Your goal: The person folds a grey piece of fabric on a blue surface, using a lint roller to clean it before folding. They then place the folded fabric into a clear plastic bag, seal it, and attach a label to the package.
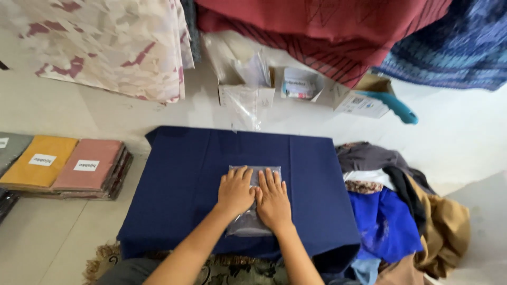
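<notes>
1. At the far left, a row of folded cloths in clear wrappers (58,166) lies on the pale floor (42,237): grey, mustard and dusty pink, each with a small white label.
2. The left hand (235,191) lies flat, fingers spread, on the left half of a clear-bagged grey cloth (252,203) at the middle of the navy cloth (179,184) that covers the work surface.
3. The right hand (273,200) lies flat just beside it, thumbs nearly touching, pressing the right half of the packet. Neither hand pinches anything.
4. Risk, as a judgement: the slick wrapper could slide on the navy cloth under uneven pressure, or trapped air could leave the packet puffed and creased.
5. Off the right edge sits a loose heap of clothes (393,211) in blue, grey, white and tan; a sleeve could drag onto the surface.
6. Beyond the far edge stand open cardboard boxes (296,84) with plastic bags, and patterned fabrics (111,42) hang above.
</notes>
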